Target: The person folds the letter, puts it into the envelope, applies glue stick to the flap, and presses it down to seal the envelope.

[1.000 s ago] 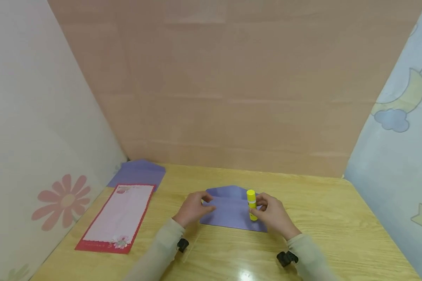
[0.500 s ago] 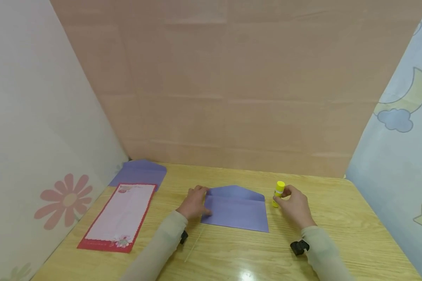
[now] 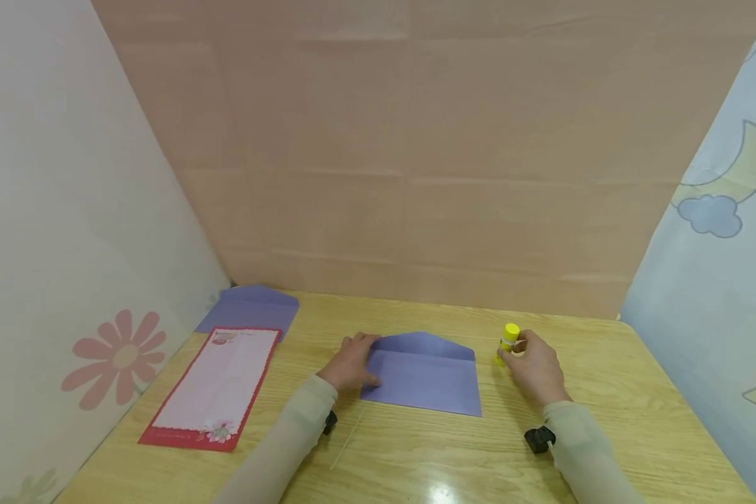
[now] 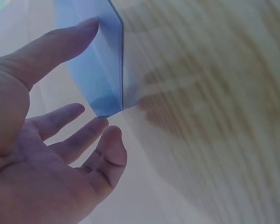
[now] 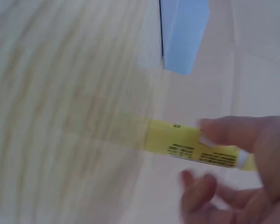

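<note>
A purple envelope (image 3: 425, 381) lies on the table with its flap raised toward the back wall. My left hand (image 3: 351, 362) is at its left edge. In the left wrist view the thumb (image 4: 74, 39) overlaps the envelope (image 4: 95, 56), while the other fingers are loosely bent near its corner. To the envelope's right, my right hand (image 3: 535, 367) holds a yellow glue stick (image 3: 508, 339), capped and leaning slightly. The right wrist view has the thumb across the glue stick (image 5: 182, 142), its lower end close to the tabletop; the curled fingers are blurred.
On the left lies a pink letter sheet (image 3: 217, 385) with a red border, overlapping a second purple envelope (image 3: 248, 311). A thin pale strip (image 3: 348, 437) is on the table (image 3: 630, 406) in front of the left hand. Paper-covered walls enclose the back and both sides.
My right hand has carried the glue stick from over the envelope to the table at its right. My left hand has shifted onto the envelope's left edge.
</note>
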The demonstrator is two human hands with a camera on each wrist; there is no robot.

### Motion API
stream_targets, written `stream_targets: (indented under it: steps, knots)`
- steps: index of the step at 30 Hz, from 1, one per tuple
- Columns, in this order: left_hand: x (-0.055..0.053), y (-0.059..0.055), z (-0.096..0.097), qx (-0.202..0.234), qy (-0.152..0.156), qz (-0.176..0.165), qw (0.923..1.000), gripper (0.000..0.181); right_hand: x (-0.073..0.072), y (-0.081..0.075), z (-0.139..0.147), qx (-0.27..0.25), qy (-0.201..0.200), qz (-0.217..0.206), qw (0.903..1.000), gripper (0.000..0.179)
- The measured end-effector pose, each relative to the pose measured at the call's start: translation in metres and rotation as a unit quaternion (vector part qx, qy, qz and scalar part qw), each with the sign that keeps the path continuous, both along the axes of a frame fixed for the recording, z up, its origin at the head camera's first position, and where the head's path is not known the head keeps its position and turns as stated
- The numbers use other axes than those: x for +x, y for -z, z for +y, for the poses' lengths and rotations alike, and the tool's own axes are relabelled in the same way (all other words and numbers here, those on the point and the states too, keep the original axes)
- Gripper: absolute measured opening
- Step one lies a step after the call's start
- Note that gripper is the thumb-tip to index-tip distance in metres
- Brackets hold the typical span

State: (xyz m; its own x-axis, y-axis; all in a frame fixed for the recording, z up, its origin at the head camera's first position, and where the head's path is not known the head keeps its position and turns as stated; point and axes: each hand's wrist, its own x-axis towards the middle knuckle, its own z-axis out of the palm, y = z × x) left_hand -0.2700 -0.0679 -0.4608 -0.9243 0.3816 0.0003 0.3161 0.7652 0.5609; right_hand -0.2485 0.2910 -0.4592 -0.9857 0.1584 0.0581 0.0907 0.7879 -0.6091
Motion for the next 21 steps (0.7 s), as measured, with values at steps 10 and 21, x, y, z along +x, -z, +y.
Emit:
stream_targets:
  steps: [10, 21]
  knots:
    - [0.008, -0.001, 0.003, -0.033, -0.009, 0.033, 0.9989, 0.070, 0.023, -0.013, -0.018, 0.089, -0.070, -0.108, 0.9877, 0.024]
    - [0.017, -0.004, 0.009, -0.141, 0.014, 0.077, 0.9869, 0.043, 0.022, -0.006, -0.068, 0.171, -0.222, 0.001, 0.9598, 0.047]
